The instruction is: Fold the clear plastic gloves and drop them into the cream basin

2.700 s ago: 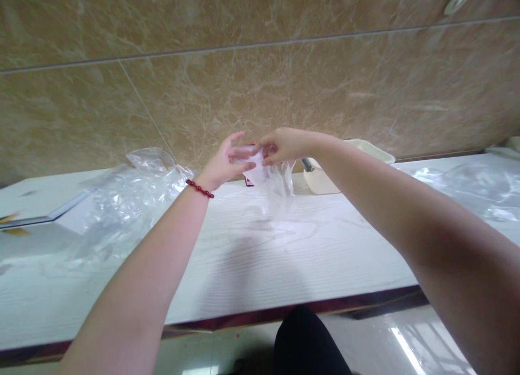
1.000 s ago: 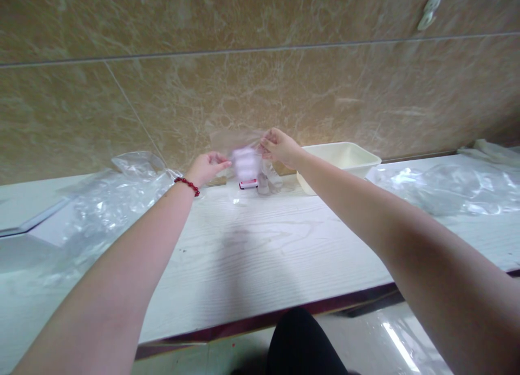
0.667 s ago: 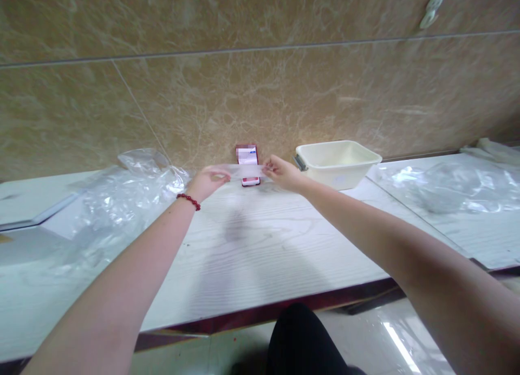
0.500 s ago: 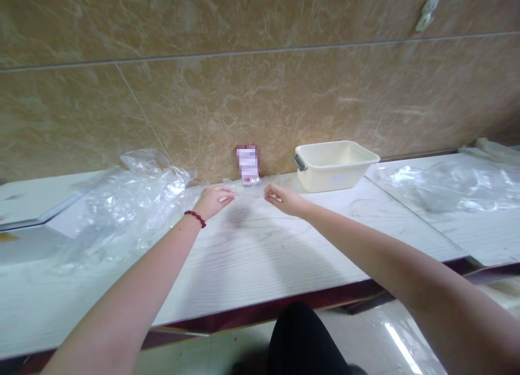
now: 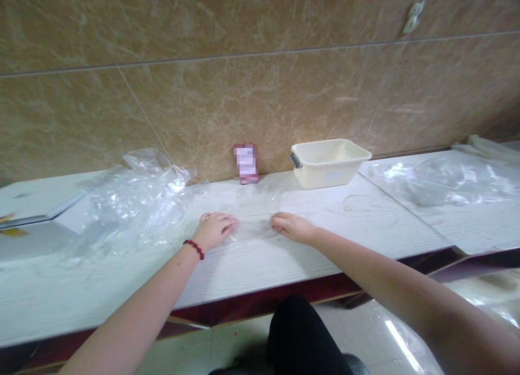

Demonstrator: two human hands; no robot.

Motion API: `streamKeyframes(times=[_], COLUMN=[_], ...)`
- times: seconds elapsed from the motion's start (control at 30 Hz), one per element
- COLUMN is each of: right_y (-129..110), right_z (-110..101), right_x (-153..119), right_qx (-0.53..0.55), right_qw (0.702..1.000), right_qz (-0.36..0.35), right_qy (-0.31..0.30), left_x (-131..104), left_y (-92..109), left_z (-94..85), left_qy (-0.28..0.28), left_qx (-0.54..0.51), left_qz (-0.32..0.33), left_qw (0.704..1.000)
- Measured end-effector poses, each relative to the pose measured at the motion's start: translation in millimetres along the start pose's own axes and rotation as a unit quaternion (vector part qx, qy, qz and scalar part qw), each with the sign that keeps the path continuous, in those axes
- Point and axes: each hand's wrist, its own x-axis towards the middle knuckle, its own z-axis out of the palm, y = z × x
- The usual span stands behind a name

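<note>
A thin clear plastic film lies spread out over the middle of the desk, unfolded, while the crumpled plastic to its left is all bunched up. The left hand and right hand lie low at its opposite sides, backs upward, fingers curled and seemingly pinched closed on its edges.

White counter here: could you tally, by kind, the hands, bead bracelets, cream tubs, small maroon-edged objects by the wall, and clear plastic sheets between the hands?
Hands: 2 (left hand, right hand)
Red bead bracelet: 1
Cream tub: 1
Maroon-edged object: 1
Clear sheet: 1
Total: 6
</note>
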Motion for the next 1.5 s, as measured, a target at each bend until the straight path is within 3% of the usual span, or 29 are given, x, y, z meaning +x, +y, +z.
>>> streamKeyframes(times=[0.2, 0.37, 0.57, 0.7, 0.9, 1.5], right_y=[-5, -13, -16, -12, -10, -10], right_z=[-2, -7, -11, -6, 2, 4], right_x=[-11, -22, -35, -34, -25, -21], right_qx=[-0.046, -0.056, -0.035, -0.040, -0.055, -0.062], right_qw=[0.999, 0.998, 0.997, 0.998, 0.998, 0.997], right_qz=[0.018, 0.021, 0.027, 0.034, 0.022, 0.002], right_qy=[-0.011, -0.019, -0.059, -0.027, 0.018, 0.037], left_x=[-15, -27, -41, -41, -39, -38], left_y=[11, 12, 11, 13, 16, 19], left_z=[-5.9, -5.0, 10.2, 17.6, 14.6, 13.4], left_qy=[-0.030, -0.065, -0.037, -0.018, -0.037, -0.075], left_qx=[-0.001, -0.038, -0.032, -0.002, 0.010, 0.037], left_qz=[-0.009, 0.022, -0.010, -0.039, -0.047, -0.064], left_qw=[1.000, 0.997, 0.999, 0.999, 0.998, 0.994])
